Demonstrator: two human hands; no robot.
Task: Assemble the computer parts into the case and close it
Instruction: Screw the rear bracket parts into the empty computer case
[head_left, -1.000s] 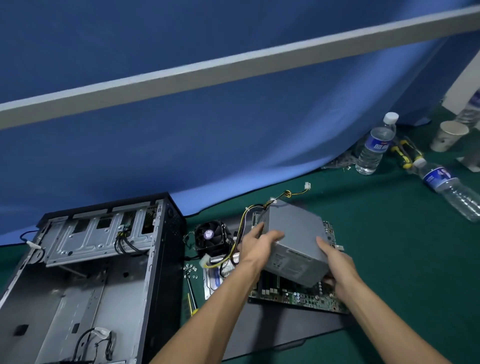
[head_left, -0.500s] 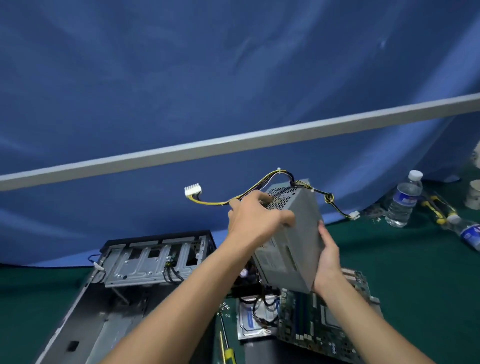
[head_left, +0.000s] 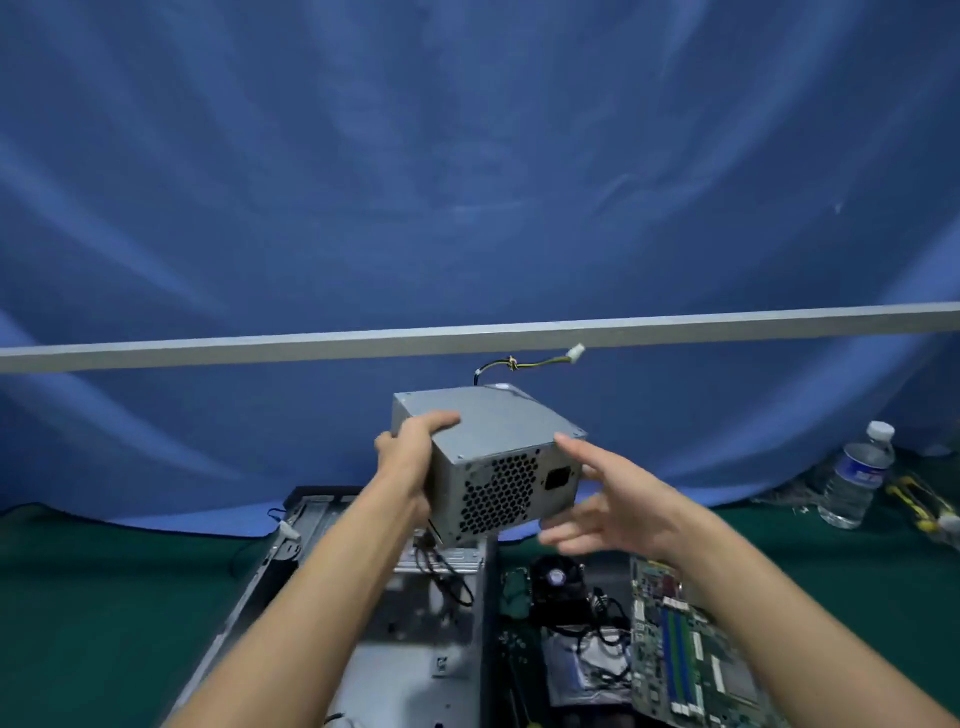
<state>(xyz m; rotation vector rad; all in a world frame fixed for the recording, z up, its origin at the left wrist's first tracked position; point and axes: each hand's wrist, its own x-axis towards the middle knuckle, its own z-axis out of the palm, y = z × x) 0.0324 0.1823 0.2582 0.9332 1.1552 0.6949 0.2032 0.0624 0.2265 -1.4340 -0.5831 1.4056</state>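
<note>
— Up at the middle, what are the fingers doing?

— The left hand (head_left: 410, 457) has its fingers curled over the top left corner of the gray power box (head_left: 488, 457), thumb on top. It grips the box in the air. The right hand (head_left: 618, 499) sits at the box's 3 o'clock side with fingers spread apart and straight. I cannot tell if they touch the box.

— Where is the box?

— It hangs above the open computer case (head_left: 415, 623), which lies flat at 6 o'clock. The round-hole side faces us. A yellow and black wire (head_left: 530, 362) with a white plug sticks out at the box's 12 o'clock.

— And around it?

— At 5 o'clock lie a black fan (head_left: 556, 579) and a green board (head_left: 691, 660) on the green table (head_left: 104, 597). At 3 o'clock stands a water bottle (head_left: 857, 475). A blue cloth (head_left: 467, 182) hangs behind.
</note>
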